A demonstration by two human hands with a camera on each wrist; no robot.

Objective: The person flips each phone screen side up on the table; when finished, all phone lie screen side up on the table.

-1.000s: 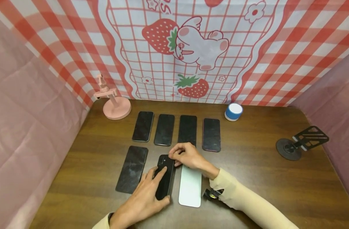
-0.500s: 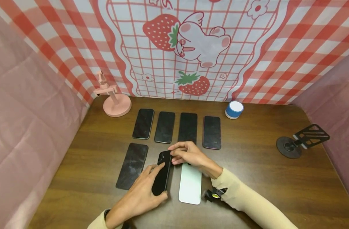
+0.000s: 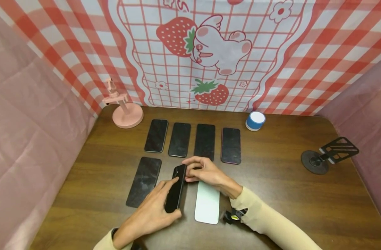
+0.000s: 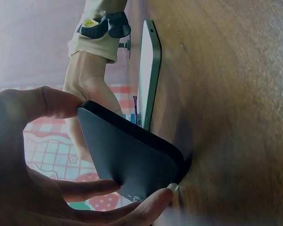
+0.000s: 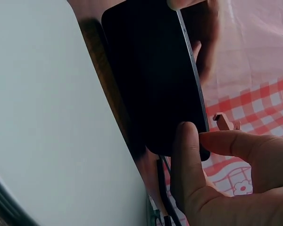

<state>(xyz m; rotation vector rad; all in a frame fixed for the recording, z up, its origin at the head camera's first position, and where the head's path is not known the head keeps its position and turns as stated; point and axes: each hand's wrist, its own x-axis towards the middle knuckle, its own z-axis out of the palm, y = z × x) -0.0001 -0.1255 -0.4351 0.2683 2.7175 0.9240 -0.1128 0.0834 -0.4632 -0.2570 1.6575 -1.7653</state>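
Observation:
A black smartphone (image 3: 177,191) stands tilted on a long edge, its camera side turned toward my left hand (image 3: 153,210). That hand holds it, thumb at the near corner and fingers against the back and lower edge, as the left wrist view shows. My right hand (image 3: 207,173) pinches the far upper corner between thumb and index finger. In the right wrist view the dark screen (image 5: 151,75) faces the right palm. Just right of it lies a pale mint phone (image 3: 207,205), its far end hidden under my right hand.
Several dark phones form a back row, including one (image 3: 156,135) at its left end. Another dark phone (image 3: 143,182) lies left of my hands. A pink stand (image 3: 128,115), a blue-and-white cylinder (image 3: 255,121) and a black folding stand (image 3: 315,162) line the table's outer parts.
The black smartphone lay flatter, back up, a second ago; its right side has risen and it has tipped leftward. Both hands have kept to it, the left shifting slightly left.

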